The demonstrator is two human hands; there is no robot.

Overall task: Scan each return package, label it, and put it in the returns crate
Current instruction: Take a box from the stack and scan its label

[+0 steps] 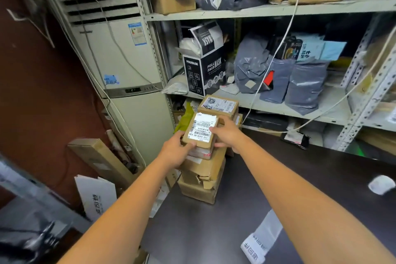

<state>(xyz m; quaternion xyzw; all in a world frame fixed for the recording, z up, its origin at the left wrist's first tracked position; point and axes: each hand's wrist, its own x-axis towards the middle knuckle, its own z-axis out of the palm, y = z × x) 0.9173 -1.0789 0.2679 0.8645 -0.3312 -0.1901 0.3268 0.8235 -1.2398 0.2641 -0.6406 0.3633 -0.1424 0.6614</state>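
Note:
A small brown cardboard package (198, 138) with a white shipping label on top sits at the top of a stack of cardboard boxes (201, 178) on the dark table's far left corner. My left hand (174, 149) grips its near left edge, thumb on top. My right hand (227, 133) holds its right side, fingers reaching onto the label. Behind it lies another labelled brown box (218, 104). A strip of white printed labels (260, 240) lies on the table near me.
The dark table (300, 178) stretches to the right, with a white roll (381, 184) at its right edge. Metal shelves (257, 11) behind hold grey mailer bags, cardboard boxes and a black mask box (203, 71). A standing air conditioner (120, 60) is at the left.

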